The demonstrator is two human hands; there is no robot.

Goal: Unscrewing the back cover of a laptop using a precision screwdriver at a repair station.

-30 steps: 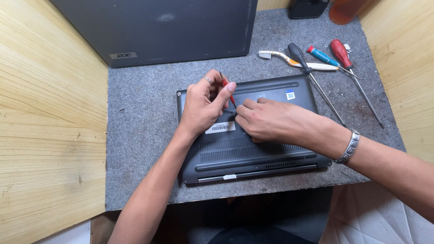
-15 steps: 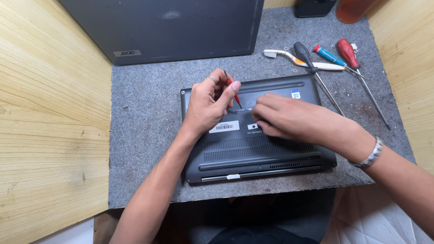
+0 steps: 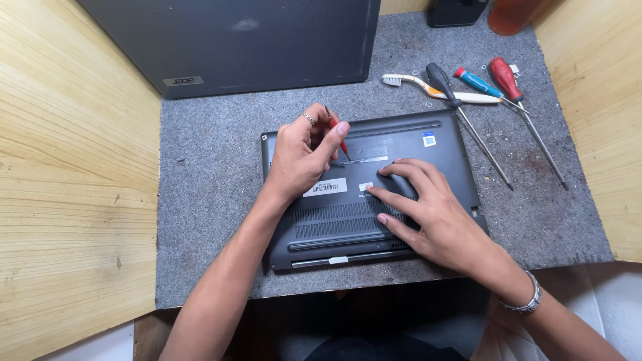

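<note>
Under the flat right hand (image 3: 428, 207) lies the laptop (image 3: 368, 194) (left hand (image 3: 301, 157) pinches a red tool (image 3: 336, 132)).

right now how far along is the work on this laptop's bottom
Done: the laptop lies base up on the grey mat, with screwdrivers laid out. In hand: the left hand holds a small red tool near the panel while the right hand presses it flat. Left: the bottom panel is still on.
</note>
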